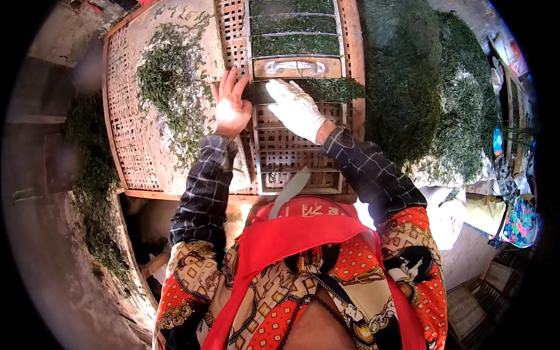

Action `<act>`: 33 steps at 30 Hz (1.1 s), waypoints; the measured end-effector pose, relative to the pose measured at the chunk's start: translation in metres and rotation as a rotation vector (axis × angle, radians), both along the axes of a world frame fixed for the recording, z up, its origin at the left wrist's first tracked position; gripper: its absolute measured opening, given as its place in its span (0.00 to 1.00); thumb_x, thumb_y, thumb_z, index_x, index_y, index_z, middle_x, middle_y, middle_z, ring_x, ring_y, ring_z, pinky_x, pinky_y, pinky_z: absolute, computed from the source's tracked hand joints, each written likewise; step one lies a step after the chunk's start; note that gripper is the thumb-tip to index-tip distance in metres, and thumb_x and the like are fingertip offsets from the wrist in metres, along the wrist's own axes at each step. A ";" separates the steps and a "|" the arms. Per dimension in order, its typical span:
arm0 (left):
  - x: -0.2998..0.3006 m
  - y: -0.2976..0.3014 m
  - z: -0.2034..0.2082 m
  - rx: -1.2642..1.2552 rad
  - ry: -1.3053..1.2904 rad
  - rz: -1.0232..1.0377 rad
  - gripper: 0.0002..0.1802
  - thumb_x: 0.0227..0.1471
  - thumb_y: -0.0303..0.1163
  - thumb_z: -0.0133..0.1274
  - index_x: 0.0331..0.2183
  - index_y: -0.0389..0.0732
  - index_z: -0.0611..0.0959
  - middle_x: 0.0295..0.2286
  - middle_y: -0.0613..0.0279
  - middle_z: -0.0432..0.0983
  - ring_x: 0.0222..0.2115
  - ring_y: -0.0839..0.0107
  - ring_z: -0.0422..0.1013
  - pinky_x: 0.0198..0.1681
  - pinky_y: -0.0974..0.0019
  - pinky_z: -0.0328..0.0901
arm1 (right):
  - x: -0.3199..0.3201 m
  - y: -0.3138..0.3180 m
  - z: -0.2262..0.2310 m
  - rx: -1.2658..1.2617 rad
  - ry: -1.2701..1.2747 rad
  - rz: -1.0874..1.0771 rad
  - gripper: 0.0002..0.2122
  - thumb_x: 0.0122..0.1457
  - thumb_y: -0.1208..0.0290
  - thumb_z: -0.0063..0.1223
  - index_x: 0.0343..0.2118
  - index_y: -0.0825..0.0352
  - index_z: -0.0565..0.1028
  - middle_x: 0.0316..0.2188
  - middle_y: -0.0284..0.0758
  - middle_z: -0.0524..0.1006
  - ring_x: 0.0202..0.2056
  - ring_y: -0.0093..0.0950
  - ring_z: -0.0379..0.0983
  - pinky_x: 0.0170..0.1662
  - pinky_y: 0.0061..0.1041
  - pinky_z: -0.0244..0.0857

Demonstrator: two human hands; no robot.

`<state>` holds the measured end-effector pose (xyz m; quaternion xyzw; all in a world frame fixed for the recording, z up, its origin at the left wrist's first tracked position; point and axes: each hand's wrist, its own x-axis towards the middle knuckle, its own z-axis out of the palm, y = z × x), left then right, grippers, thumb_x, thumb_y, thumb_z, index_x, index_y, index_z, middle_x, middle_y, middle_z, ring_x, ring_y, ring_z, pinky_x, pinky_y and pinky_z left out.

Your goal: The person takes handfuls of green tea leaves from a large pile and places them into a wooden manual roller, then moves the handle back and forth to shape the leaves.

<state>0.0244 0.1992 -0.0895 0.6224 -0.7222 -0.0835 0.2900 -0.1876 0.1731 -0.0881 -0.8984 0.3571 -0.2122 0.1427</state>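
Note:
My left hand (231, 105) is bare, fingers spread, and rests flat on the woven bamboo tray (125, 140) at the left end of a strip of green leaves (329, 89). My right hand (296, 108) wears a white glove and lies palm-down on the same strip, pressing the leaves. The strip runs across a slatted wooden frame (286, 151). Beyond it a wooden block with a metal handle (296, 67) sits on the frame, with further rows of packed leaves (293, 26) behind.
A loose mound of green leaves (169, 81) lies on the tray to the left. A large heap of leaves (431, 87) fills the right side. More leaves (96, 192) spill below the tray's left edge. Colourful cloth (519, 221) lies far right.

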 end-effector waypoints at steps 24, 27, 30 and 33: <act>0.002 -0.024 -0.003 0.120 -0.260 -0.067 0.35 0.50 0.27 0.56 0.59 0.39 0.64 0.54 0.44 0.65 0.57 0.49 0.61 0.60 0.52 0.58 | 0.029 -0.005 -0.035 -0.039 -0.083 0.021 0.16 0.59 0.59 0.47 0.34 0.68 0.79 0.36 0.43 0.79 0.38 0.40 0.76 0.45 0.38 0.67; -0.003 -0.017 -0.015 0.017 0.072 -0.027 0.29 0.53 0.28 0.53 0.57 0.38 0.68 0.53 0.44 0.67 0.56 0.50 0.62 0.60 0.54 0.58 | 0.013 0.003 -0.005 0.151 -0.390 -0.111 0.09 0.58 0.68 0.49 0.37 0.65 0.77 0.34 0.38 0.78 0.36 0.37 0.75 0.42 0.34 0.69; -0.037 0.004 -0.001 -0.107 0.136 -0.128 0.26 0.59 0.35 0.49 0.57 0.37 0.69 0.55 0.45 0.65 0.57 0.51 0.60 0.62 0.52 0.55 | -0.015 0.013 -0.001 -0.160 -0.277 -0.231 0.10 0.58 0.68 0.49 0.38 0.65 0.77 0.37 0.39 0.77 0.40 0.37 0.74 0.45 0.34 0.68; -0.047 0.012 -0.039 -0.112 -0.230 -0.241 0.26 0.58 0.35 0.49 0.57 0.40 0.69 0.62 0.52 0.55 0.63 0.53 0.52 0.66 0.48 0.44 | -0.026 0.013 -0.018 -0.102 -0.244 -0.282 0.11 0.58 0.68 0.50 0.41 0.67 0.77 0.39 0.40 0.77 0.41 0.38 0.73 0.47 0.34 0.68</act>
